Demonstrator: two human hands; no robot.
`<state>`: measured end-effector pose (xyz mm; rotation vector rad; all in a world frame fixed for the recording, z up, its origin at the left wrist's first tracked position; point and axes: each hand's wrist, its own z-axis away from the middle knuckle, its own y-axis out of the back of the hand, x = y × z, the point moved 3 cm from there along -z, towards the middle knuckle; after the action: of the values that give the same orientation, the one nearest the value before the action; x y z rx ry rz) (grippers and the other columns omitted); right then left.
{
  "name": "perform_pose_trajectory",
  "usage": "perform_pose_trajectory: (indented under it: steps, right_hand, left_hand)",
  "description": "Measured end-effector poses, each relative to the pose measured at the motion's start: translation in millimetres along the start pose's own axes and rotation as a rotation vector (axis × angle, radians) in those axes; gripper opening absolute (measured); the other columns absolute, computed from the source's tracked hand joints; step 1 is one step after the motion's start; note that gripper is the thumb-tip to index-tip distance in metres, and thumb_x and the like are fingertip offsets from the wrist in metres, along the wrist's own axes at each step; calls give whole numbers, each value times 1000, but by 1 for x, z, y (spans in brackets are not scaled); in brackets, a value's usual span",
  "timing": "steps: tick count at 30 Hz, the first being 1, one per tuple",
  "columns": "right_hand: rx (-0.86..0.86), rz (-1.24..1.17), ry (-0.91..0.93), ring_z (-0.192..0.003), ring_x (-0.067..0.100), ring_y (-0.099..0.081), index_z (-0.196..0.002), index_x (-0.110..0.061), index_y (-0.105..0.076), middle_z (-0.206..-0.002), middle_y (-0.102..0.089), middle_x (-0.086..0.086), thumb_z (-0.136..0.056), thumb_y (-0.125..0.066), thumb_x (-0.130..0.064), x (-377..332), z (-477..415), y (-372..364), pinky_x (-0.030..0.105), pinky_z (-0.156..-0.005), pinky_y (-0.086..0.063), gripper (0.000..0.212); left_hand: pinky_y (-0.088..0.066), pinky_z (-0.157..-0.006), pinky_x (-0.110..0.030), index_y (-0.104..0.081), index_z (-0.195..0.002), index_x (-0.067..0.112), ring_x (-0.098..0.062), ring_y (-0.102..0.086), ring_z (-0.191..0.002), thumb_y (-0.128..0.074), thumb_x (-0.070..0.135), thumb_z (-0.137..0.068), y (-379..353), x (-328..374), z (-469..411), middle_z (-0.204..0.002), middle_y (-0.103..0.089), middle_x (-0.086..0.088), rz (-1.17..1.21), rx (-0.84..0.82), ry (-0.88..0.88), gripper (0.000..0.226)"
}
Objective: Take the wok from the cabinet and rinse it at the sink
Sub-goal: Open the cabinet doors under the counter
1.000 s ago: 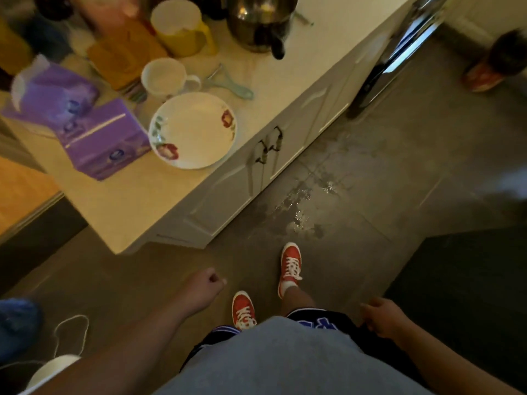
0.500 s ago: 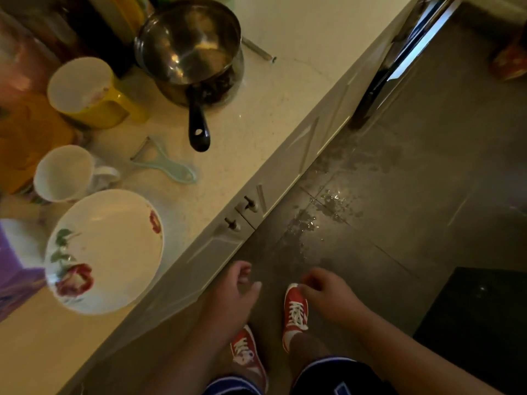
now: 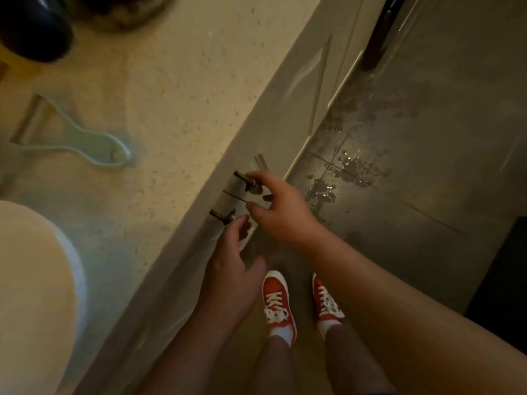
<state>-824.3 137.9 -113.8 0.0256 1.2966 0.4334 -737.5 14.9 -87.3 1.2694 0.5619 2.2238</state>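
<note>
Two red sneakers (image 3: 281, 305) with white laces stood on the dark tiled floor (image 3: 427, 172) at the bottom centre of the frame, bare shins rising out of them toward the camera. Just above them, both forearms reached up and left to the pale cabinet doors (image 3: 308, 89) under the counter. The left hand (image 3: 232, 258), lower in the picture, had its fingers loosely curled and spread, the fingertips right at the lower dark handle (image 3: 221, 217); whether they had actually closed on it could not be told. The right hand (image 3: 281, 209), just above and right of the left, pinched the upper handle (image 3: 245, 179) between thumb and forefinger, the other fingers bent beneath. The two handles sat close together on either side of the seam between the doors, and both doors looked shut. No wok showed anywhere in the view.

At the left edge lay the rim of a white plate (image 3: 42, 295) on the speckled countertop (image 3: 176, 89). Higher up, at mid-left, a pale green Y-shaped peeler (image 3: 79, 141) lay flat on the counter, well apart from the plate. In the upper left corner sat a blurred black rounded shape (image 3: 34, 27) that I could not identify. To the right of the hands, a patch of spilled water (image 3: 350, 169) glistened on the tiles.
</note>
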Motion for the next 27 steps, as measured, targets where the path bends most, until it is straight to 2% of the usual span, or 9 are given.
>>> perform_pose_trajectory:
  steps: [4, 7, 11, 13, 17, 19, 21, 24, 27]
  right_hand:
    - [65, 8, 30, -115, 5, -50, -131, -24, -53, -128, -59, -3, -85, -69, -9, 10, -1, -10, 24, -94, -47, 51]
    - [166, 0, 40, -113, 8, -53, -127, -19, -55, -124, -61, -1, -82, -69, -5, 12, 3, -14, 26, -92, -49, 49]
    - [242, 23, 38, -115, 14, -55, -126, -18, -55, -122, -61, -1, -82, -69, -5, 15, 12, -15, 38, -94, -52, 48]
    - [266, 24, 34, -115, 14, -55, -125, -18, -54, -121, -60, -2, -83, -70, -8, 18, 17, -14, 42, -94, -53, 46]
    - [320, 16, 30, -113, 10, -56, -124, -17, -53, -120, -59, -4, -82, -74, -17, 22, 28, -8, 41, -94, -52, 48]
    - [376, 30, 6, -110, 7, -56, -120, -21, -53, -118, -59, -9, -78, -78, -26, 23, 34, -5, 36, -91, -51, 49]
    - [461, 39, -20, -106, 8, -56, -115, -23, -52, -112, -58, -11, -72, -81, -34, 26, 40, -1, 38, -89, -52, 53]
    - [581, 40, -96, -101, 11, -57, -114, -22, -52, -111, -61, -6, -63, -81, -48, 32, 50, 9, 50, -91, -50, 64]
    - [677, 71, -135, -90, -4, -49, -112, -26, -48, -105, -59, -9, -64, -79, -51, 40, 60, 23, 53, -94, -45, 62]
  left_hand:
    - [-39, -85, -14, -32, -135, 55, 11, -44, -117, -54, 58, -74, -3, -4, -1, -130, -45, 29, 14, 34, -63, 65]
    - [-40, -87, -13, -33, -134, 55, 22, -39, -117, -52, 60, -72, -6, -7, -2, -121, -46, 35, 52, 46, -90, 64]
    - [-44, -87, -16, -34, -131, 57, 9, -47, -120, -54, 58, -73, -10, -11, 0, -129, -50, 25, 64, 56, -99, 62]
    - [-46, -87, -18, -33, -133, 56, 9, -46, -122, -55, 56, -73, -10, -12, 2, -134, -48, 23, 72, 59, -112, 63]
    - [-51, -98, -35, -30, -136, 52, 5, -46, -127, -60, 43, -78, -9, -5, 3, -138, -47, 22, 129, 71, -153, 66]
    - [-50, -100, -37, -29, -136, 53, 6, -46, -127, -66, 32, -81, -10, 3, 4, -132, -48, 30, 158, 72, -183, 69]
    - [-49, -101, -31, -29, -136, 57, 11, -44, -126, -70, 23, -83, -12, 10, 4, -124, -48, 41, 162, 61, -225, 76]
    - [-43, -100, -13, -29, -141, 52, 17, -40, -127, -72, 19, -82, -16, 23, 7, -122, -43, 50, 139, 23, -304, 81]
    - [-29, -96, 4, -31, -144, 47, 12, -38, -131, -70, 27, -81, -23, 40, 13, -136, -47, 32, 73, -26, -400, 77]
